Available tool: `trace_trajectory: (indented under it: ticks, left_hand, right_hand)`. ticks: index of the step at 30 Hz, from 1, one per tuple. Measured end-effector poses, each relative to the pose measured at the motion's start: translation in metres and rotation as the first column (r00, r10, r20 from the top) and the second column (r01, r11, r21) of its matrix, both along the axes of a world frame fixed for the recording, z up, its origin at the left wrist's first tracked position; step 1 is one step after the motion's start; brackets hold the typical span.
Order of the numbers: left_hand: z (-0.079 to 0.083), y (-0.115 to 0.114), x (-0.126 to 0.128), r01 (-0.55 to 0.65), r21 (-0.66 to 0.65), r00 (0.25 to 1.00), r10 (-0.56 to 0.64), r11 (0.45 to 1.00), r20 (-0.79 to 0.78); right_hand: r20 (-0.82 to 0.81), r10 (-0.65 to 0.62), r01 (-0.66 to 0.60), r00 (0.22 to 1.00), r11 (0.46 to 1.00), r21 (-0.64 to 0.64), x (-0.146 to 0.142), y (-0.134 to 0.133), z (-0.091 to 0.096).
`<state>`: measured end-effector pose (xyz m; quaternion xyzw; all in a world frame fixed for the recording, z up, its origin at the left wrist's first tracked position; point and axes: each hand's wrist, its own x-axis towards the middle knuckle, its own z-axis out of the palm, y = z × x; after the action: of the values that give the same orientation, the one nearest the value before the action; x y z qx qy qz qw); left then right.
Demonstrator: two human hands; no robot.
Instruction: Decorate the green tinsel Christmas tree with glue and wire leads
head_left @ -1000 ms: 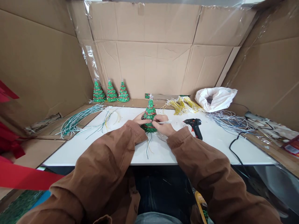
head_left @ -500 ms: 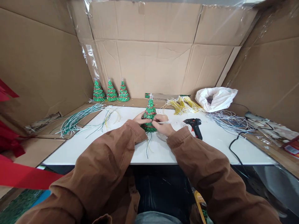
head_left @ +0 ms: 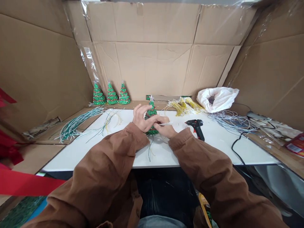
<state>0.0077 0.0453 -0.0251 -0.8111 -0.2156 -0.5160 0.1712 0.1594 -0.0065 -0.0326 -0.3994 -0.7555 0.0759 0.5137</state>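
Observation:
A small green glitter tree (head_left: 151, 111) with red bands and a silver star stands on the white table (head_left: 118, 152) between my hands. My left hand (head_left: 140, 117) is against its left side, thumb and lower fingers on it, upper fingers lifted and spread. My right hand (head_left: 165, 126) is closed at the tree's right side and pinches a thin white stick (head_left: 163, 124). Thin wires (head_left: 150, 148) trail from under the tree toward me.
A black glue gun (head_left: 196, 125) lies right of my hands, its cord (head_left: 237, 148) running off the table. Three finished trees (head_left: 111, 94) stand at the back left. Green-white wires (head_left: 76, 122), yellow wires (head_left: 184, 106), grey wires (head_left: 231, 120) and a white bag (head_left: 217, 98) lie around. Cardboard walls enclose the table.
My left hand's fingers have lifted and spread up along the tree's left side. The camera view has shifted slightly left. My right hand stays in place.

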Motion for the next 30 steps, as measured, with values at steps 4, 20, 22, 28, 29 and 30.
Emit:
trace_trajectory:
  ticks: [4, 20, 22, 28, 29, 30]
  left_hand:
    - [-0.007, -0.002, 0.013, 0.036, 0.037, 0.999, -0.037, 0.999, 0.022]
    - [-0.005, -0.001, 0.009, -0.046, -0.073, 0.994, 0.053, 0.996, 0.094]
    - [-0.002, -0.001, 0.006, -0.079, -0.078, 0.994, 0.084, 0.994, 0.074]
    - [0.007, 0.0, -0.004, -0.181, 0.044, 0.983, 0.179, 0.982, 0.046]
    - [0.008, 0.001, -0.006, -0.194, 0.064, 0.98, 0.191, 0.979, 0.054]
    - [0.009, 0.002, -0.007, -0.202, 0.076, 0.978, 0.198, 0.976, 0.066]
  right_hand:
    - [0.011, -0.002, 0.002, 1.0, 1.0, -0.012, 0.0, -0.002, 0.003]
    - [0.0, -0.027, 0.027, 1.0, 1.0, 0.015, 0.0, 0.004, -0.004]
    - [0.001, -0.031, 0.031, 1.0, 1.0, 0.006, 0.0, 0.004, -0.004]
    - [0.016, -0.039, 0.038, 0.999, 0.999, 0.009, 0.0, 0.001, 0.0]
    - [0.016, -0.039, 0.039, 0.999, 0.999, 0.01, 0.0, 0.0, 0.0]
    - [0.016, -0.038, 0.038, 0.999, 0.999, 0.007, 0.0, 0.0, 0.0]
